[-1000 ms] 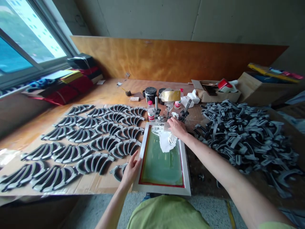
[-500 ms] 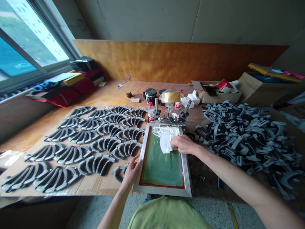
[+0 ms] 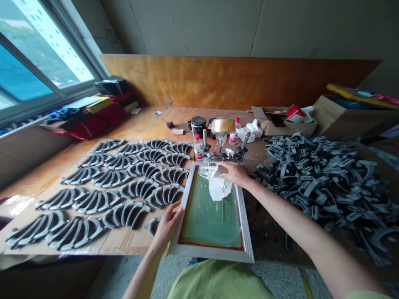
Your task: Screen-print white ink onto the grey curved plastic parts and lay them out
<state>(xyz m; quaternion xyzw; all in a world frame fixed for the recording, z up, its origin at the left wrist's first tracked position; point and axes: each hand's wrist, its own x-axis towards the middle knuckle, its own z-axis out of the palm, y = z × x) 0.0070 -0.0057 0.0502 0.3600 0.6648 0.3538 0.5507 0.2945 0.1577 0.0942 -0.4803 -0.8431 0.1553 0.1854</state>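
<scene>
A screen printing frame [image 3: 248,236] with a green mesh and silver rim lies before me, hinged at its far end to a metal clamp [image 3: 222,158]. My left hand [image 3: 170,220] grips its left rim, the fingertips partly hidden at the edge. Over the far part of the mesh, my right hand [image 3: 233,173] is closed on a white, ink-smeared scraper [image 3: 219,171], whose shape is partly hidden. Thick white ink [image 3: 220,191] lies on the mesh just below it. Curved grey plastic parts [image 3: 152,226] sit beside my left hand.
Rows of curved grey parts [image 3: 90,199] cover cardboard on the left. A big heap of similar parts [image 3: 318,178] lies right. Behind the clamp stand red-capped bottles [image 3: 198,147], a black tub [image 3: 198,125] and a tape roll [image 3: 223,125]. Cardboard boxes [image 3: 338,116] stand back right.
My right hand has moved away from me and slightly left with the scraper, leaving ink on the mesh. The frame's near edge now appears larger and closer, with my left hand still on its rim.
</scene>
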